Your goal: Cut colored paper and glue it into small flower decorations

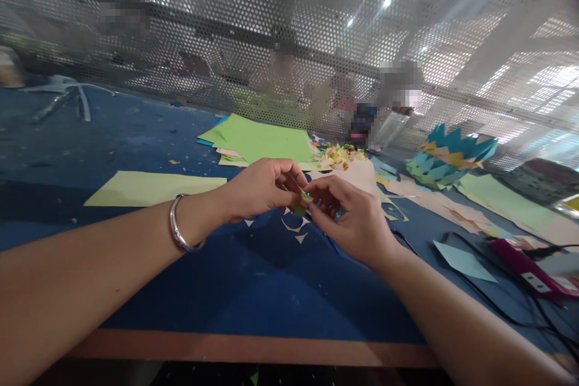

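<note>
My left hand (pixel 266 189), with a silver bangle on the wrist, meets my right hand (pixel 348 211) over the middle of the blue table. Between their fingertips is a small piece of green paper (pixel 307 197), mostly covered by the fingers. Both hands are closed in a pinch on it. White paper scraps (pixel 294 223) lie on the table just below the hands. Behind them are a stack of green paper sheets (pixel 266 140) and a pile of small yellow and green paper pieces (pixel 344 157).
A pale yellow paper strip (pixel 154 188) lies at left. At right are a teal and orange zigzag paper crown (pixel 452 157), a light blue paper piece (pixel 465 261), a magenta power strip (pixel 529 271) and black cables. A perforated metal screen (pixel 203 30) stands behind the table.
</note>
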`<state>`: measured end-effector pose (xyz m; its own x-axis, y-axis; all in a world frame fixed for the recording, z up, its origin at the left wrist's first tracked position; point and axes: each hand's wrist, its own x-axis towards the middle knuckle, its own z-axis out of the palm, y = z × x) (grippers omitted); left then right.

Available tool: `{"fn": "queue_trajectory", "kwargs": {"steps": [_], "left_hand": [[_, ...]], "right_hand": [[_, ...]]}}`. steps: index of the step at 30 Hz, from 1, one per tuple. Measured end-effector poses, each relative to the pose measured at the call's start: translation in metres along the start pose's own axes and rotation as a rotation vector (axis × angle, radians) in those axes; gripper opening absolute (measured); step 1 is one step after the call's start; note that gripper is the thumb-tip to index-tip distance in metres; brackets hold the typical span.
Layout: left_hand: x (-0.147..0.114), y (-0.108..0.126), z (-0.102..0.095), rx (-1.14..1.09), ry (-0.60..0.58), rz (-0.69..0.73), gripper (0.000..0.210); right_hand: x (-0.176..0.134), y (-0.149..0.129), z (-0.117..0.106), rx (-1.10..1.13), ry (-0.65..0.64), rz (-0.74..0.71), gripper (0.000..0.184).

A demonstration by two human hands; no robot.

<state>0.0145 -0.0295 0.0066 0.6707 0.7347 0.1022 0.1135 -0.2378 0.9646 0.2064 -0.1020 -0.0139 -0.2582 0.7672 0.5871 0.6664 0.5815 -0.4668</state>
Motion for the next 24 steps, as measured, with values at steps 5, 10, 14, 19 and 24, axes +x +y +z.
{"fn": "queue_trajectory", "kwargs": {"steps": [5,10,14,19,24], "left_hand": [[0.0001,0.0012,-0.001,-0.218,-0.021,-0.098,0.022],[0.0006,0.0005,-0.0035,-0.187,-0.008,-0.08,0.025],[0.0005,0.0002,-0.0025,-0.121,0.031,-0.047,0.02],[0.0015,-0.001,-0.0008,-0.123,0.068,0.004,0.02],[0.0018,-0.0031,-0.0012,-0.13,0.072,0.071,0.023]], "right_hand": [[0.001,-0.0001,-0.001,-0.006,-0.003,0.018,0.024],[0.0019,0.0013,-0.0012,-0.014,0.0,0.031,0.022],[0.0013,0.0009,-0.0017,0.02,-0.01,0.05,0.023],[0.003,-0.0015,-0.0023,0.031,-0.003,0.101,0.028],[0.0045,-0.0014,-0.0021,0.04,0.011,0.133,0.02]]}}
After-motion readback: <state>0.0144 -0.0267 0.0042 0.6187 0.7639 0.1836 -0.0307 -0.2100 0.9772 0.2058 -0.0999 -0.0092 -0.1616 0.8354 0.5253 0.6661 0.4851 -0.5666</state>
